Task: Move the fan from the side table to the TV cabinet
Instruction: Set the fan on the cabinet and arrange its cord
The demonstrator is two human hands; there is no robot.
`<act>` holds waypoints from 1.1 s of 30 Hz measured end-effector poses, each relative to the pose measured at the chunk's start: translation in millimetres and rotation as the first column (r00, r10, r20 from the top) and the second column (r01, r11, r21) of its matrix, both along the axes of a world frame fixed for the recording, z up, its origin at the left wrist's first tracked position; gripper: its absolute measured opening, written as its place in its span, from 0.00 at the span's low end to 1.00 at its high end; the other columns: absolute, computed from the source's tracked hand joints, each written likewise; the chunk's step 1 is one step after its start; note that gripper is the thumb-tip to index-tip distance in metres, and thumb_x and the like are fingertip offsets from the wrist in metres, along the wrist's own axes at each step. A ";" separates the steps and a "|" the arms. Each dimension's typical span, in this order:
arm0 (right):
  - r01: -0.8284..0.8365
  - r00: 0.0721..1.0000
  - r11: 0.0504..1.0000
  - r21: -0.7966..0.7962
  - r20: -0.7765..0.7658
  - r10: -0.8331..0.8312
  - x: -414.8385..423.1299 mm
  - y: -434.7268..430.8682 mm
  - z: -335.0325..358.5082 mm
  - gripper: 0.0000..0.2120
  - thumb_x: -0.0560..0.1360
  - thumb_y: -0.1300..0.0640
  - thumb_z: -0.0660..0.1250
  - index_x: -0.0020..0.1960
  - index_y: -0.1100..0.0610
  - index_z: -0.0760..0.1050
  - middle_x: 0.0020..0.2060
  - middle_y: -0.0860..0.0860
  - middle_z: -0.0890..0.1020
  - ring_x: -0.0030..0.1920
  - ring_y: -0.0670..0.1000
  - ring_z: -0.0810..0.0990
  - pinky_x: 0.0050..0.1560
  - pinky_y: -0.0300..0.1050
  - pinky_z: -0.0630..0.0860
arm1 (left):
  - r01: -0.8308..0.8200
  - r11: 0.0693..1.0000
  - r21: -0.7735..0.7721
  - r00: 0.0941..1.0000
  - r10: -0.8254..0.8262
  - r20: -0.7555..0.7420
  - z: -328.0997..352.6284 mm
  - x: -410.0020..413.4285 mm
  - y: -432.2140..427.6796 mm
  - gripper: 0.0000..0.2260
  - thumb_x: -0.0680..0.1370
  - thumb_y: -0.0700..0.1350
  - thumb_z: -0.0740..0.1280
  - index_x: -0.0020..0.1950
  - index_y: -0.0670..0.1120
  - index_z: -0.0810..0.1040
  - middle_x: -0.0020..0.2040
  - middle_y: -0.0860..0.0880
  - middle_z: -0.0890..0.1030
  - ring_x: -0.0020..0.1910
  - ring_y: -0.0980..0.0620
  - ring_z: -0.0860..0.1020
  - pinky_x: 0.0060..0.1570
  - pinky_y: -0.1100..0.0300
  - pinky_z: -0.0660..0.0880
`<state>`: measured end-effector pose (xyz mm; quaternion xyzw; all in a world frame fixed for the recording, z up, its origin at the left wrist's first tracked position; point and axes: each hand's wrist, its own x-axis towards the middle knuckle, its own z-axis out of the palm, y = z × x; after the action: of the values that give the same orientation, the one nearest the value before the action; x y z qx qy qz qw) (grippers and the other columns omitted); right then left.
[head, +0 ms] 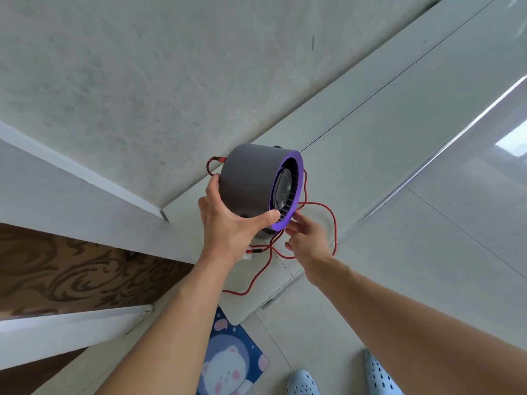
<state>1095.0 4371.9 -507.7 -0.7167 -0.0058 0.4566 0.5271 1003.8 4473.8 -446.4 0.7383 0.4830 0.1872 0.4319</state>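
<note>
We grip fan drum in left hand, axis tilted right, over white cabinet top. Right hand fingers loosely curled at red cable beneath rim; set-down looks near.

Fan: underside and base hidden behind the left hand; whether it rested on the cabinet top could not be told. Small dark part at the fan's 12 o'clock edge too small to identify. Right hand: fingertips hidden behind the purple rim at 5 o'clock; grip on the red cable undetermined. Cable end at 10 o'clock passed behind the housing. Mat and both slippers cut off by the bottom edge.
</note>
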 end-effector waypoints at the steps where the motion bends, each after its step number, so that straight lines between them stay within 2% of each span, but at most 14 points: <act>1: -0.019 1.000 1.000 0.000 0.010 0.019 -2.3 -1.2 0.0 0.33 0.75 0.78 0.55 0.73 0.53 0.67 0.65 0.51 0.78 0.69 0.52 0.73 0.67 0.53 0.72 | -0.019 1.000 0.007 1.000 0.019 0.000 -0.7 0.5 -2.4 0.53 0.55 0.57 0.81 0.73 0.59 0.55 0.61 0.53 0.61 0.64 0.49 0.68 0.47 0.67 0.72; 4: -0.096 0.993 0.995 -0.027 0.066 0.097 -8.9 -5.6 -1.6 0.38 0.71 0.80 0.52 0.74 0.53 0.67 0.70 0.51 0.73 0.72 0.52 0.68 0.66 0.49 0.69 | -0.091 0.996 0.009 0.996 0.091 0.010 -1.6 5.6 -9.4 0.54 0.54 0.57 0.81 0.73 0.59 0.54 0.59 0.52 0.62 0.63 0.49 0.68 0.47 0.66 0.71; 7: -0.221 0.953 0.973 -0.071 0.199 0.231 -14.6 -8.5 -2.4 0.36 0.70 0.78 0.51 0.73 0.52 0.68 0.73 0.51 0.69 0.74 0.52 0.64 0.69 0.46 0.64 | -0.143 0.990 0.012 0.990 0.143 0.007 -1.2 12.3 -13.8 0.54 0.55 0.56 0.82 0.74 0.57 0.55 0.59 0.50 0.62 0.63 0.48 0.67 0.47 0.65 0.69; 9: -0.337 0.890 0.937 -0.094 0.292 0.350 -17.3 -7.3 -3.3 0.36 0.71 0.77 0.53 0.74 0.54 0.67 0.74 0.50 0.67 0.74 0.53 0.62 0.70 0.45 0.62 | -0.152 0.988 0.016 0.988 0.152 -0.004 -1.1 14.2 -14.7 0.54 0.55 0.56 0.82 0.74 0.56 0.55 0.59 0.50 0.62 0.63 0.48 0.66 0.48 0.63 0.69; 12: -0.490 0.764 0.849 -0.197 0.373 0.527 -19.1 -4.9 -6.1 0.36 0.71 0.75 0.54 0.77 0.55 0.61 0.76 0.48 0.61 0.74 0.54 0.57 0.72 0.51 0.61 | -0.143 0.990 0.011 0.990 0.143 -0.015 -1.1 13.3 -13.9 0.54 0.55 0.57 0.82 0.74 0.57 0.54 0.60 0.49 0.63 0.63 0.48 0.67 0.51 0.61 0.70; 14: -0.552 0.672 0.783 -0.285 0.403 0.621 -19.8 -4.8 -6.7 0.36 0.71 0.72 0.55 0.77 0.55 0.59 0.77 0.47 0.59 0.73 0.54 0.55 0.71 0.54 0.64 | -0.137 0.991 0.010 0.990 0.137 -0.021 -0.8 12.7 -13.3 0.55 0.55 0.58 0.82 0.74 0.56 0.54 0.60 0.49 0.63 0.63 0.47 0.67 0.51 0.60 0.71; 17: -0.590 0.545 0.695 -0.410 0.434 0.718 -21.9 -6.0 -6.4 0.36 0.71 0.70 0.57 0.78 0.55 0.57 0.77 0.48 0.56 0.72 0.56 0.55 0.67 0.56 0.69 | -0.128 0.992 0.006 0.991 0.128 -0.028 0.6 12.5 -13.4 0.54 0.56 0.58 0.81 0.74 0.55 0.54 0.61 0.48 0.64 0.63 0.46 0.67 0.50 0.60 0.70; 19: -0.595 0.486 0.659 -0.460 0.447 0.751 -22.4 -6.3 -7.1 0.36 0.71 0.69 0.56 0.78 0.55 0.55 0.76 0.49 0.56 0.71 0.56 0.57 0.66 0.55 0.69 | -0.122 0.992 0.009 0.992 0.122 -0.031 1.1 12.4 -13.1 0.54 0.56 0.58 0.81 0.74 0.55 0.54 0.60 0.48 0.64 0.63 0.46 0.68 0.49 0.60 0.71; 26: -0.610 0.432 0.613 -0.503 0.438 0.789 -20.8 -5.1 -6.8 0.36 0.72 0.68 0.55 0.79 0.55 0.53 0.77 0.47 0.56 0.70 0.54 0.58 0.64 0.53 0.69 | -0.137 0.990 -0.030 0.991 0.137 -0.011 4.0 11.1 -9.5 0.53 0.55 0.58 0.82 0.73 0.54 0.56 0.60 0.49 0.64 0.63 0.46 0.69 0.59 0.49 0.76; 30: -0.616 0.423 0.598 -0.513 0.425 0.800 -18.8 -3.7 -6.3 0.36 0.72 0.68 0.55 0.79 0.55 0.54 0.77 0.46 0.56 0.70 0.54 0.59 0.64 0.53 0.70 | -0.143 0.987 -0.075 0.989 0.145 0.032 2.7 9.2 -6.6 0.53 0.53 0.59 0.81 0.72 0.55 0.58 0.60 0.51 0.65 0.62 0.47 0.71 0.53 0.57 0.76; 33: -0.616 0.420 0.595 -0.517 0.423 0.803 -17.7 -3.5 -6.2 0.36 0.72 0.67 0.55 0.79 0.55 0.55 0.76 0.46 0.58 0.68 0.55 0.62 0.62 0.53 0.71 | -0.137 0.979 -0.154 0.982 0.154 0.106 3.1 8.2 -4.3 0.53 0.51 0.61 0.80 0.71 0.55 0.60 0.61 0.52 0.66 0.59 0.49 0.73 0.36 0.72 0.74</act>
<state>1077.3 4368.4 -513.9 -0.8177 -0.4187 0.3700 0.1386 1012.1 4469.5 -443.3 0.6551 0.5220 0.2259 0.4974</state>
